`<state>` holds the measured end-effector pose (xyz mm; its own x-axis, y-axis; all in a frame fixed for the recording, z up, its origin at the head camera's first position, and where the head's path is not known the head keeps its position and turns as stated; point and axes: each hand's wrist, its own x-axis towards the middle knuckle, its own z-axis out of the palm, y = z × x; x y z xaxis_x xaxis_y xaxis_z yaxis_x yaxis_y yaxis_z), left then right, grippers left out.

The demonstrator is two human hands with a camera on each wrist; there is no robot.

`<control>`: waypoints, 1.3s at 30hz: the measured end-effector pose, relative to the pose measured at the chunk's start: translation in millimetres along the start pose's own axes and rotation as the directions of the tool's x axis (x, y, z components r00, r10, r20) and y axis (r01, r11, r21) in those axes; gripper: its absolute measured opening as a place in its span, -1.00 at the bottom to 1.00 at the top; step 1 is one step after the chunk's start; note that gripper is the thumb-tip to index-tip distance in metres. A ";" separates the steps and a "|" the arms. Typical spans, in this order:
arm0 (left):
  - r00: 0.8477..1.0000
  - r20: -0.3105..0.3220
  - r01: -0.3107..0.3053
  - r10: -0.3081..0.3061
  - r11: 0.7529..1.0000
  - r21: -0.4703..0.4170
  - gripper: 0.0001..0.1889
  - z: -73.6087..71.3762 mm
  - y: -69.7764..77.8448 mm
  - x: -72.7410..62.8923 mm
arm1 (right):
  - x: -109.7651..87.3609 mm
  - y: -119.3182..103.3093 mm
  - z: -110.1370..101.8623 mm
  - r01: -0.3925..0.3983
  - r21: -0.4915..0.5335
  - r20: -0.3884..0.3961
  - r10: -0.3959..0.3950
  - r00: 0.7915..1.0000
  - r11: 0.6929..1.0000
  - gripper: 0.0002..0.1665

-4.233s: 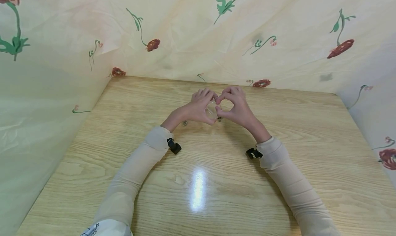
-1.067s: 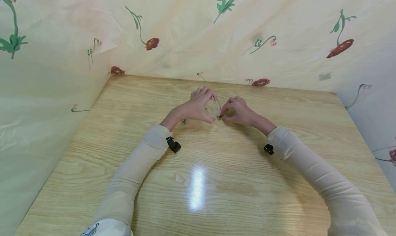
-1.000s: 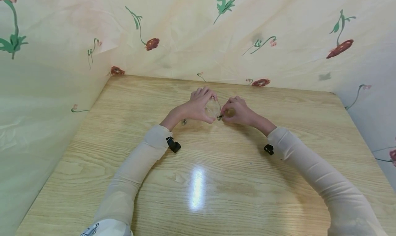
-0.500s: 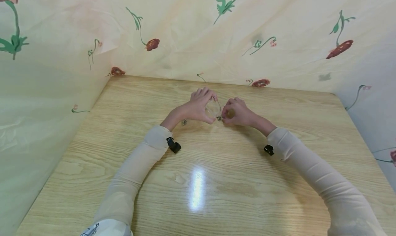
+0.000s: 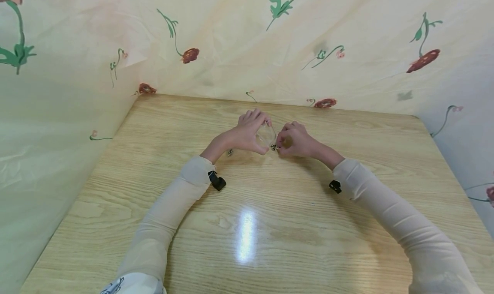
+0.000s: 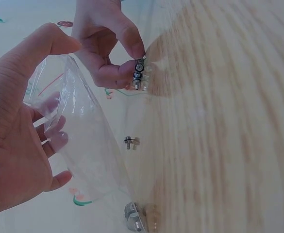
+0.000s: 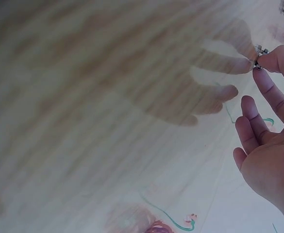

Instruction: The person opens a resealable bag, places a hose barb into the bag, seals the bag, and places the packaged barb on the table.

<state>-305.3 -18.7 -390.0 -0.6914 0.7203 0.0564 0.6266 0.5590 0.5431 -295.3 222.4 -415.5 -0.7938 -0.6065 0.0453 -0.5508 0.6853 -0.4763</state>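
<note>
A clear plastic bag (image 5: 266, 134) hangs from my left hand (image 5: 247, 132), whose thumb and fingers spread its mouth. In the left wrist view, the thumb sits at the bag's (image 6: 86, 114) upper edge and the fingertips show through the film. Just right of the bag, my right hand (image 5: 299, 140) is low over the table, thumb and index finger pinching small metal bolt-like pieces (image 6: 138, 73). A single metal piece (image 6: 128, 141) lies a short way from that hand. More metal pieces (image 6: 133, 217) overlap the bag's bottom edge in the left wrist view.
Another small cluster of metal pieces (image 5: 230, 152) lies beside the left wrist. The wood-grain table (image 5: 293, 234) stretches toward the body, and a flower-printed sheet (image 5: 231, 49) hangs along its back and sides. Black straps (image 5: 217, 181) are at the wrists.
Since about four seconds ago, my right hand has moved from the bag's mouth down and right to the metal pieces, its fingers drawing together. The left hand and bag have stayed almost still.
</note>
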 end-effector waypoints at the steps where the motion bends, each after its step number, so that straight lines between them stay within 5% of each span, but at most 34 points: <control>1: 1.000 0.000 -0.001 0.001 1.000 0.000 -0.30 -0.1 0.1 0.1 | 0.0 -0.2 -0.1 0.001 -0.003 0.000 -0.001 1.000 1.000 -0.86; 16: 1.000 0.006 -0.005 0.005 1.000 -0.006 -0.30 0.7 -1.0 0.7 | -4.4 1.7 -4.8 -0.005 -0.022 -0.027 0.005 1.000 1.000 -0.88; 39: 1.000 0.004 -0.006 0.007 0.999 -0.032 -0.30 0.2 -1.1 1.2 | -15.4 9.0 -19.4 -0.003 0.010 -0.174 0.004 0.985 1.000 -0.91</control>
<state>-306.8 -18.4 -390.7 -0.6859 0.7255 0.0569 0.6193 0.5409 0.5692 -293.1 245.8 -403.6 -0.8289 -0.5242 0.1952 -0.5461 0.6829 -0.4853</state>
